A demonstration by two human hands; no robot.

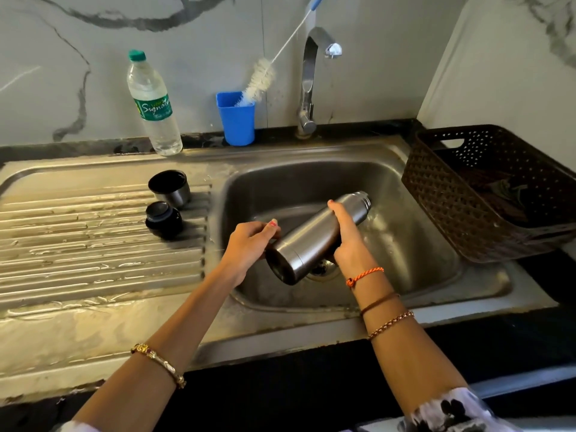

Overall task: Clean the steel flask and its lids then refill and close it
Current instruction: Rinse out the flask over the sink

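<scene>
While our left hand [249, 241] grips the base and our right hand [347, 235] wraps the body, we hold the steel flask [314, 238] tilted over the sink [436, 275] at frame centre, its open mouth pointing upper right. Left of it, the cup lid [170, 188] and stopper [163, 219] sit on the ribbed drainboard [78, 244].

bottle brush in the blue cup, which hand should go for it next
Left. The left hand only steadies the flask at its base, and the bottle brush in the blue cup stands on its side. The right hand wraps the flask's middle, carrying it over the sink.
</scene>
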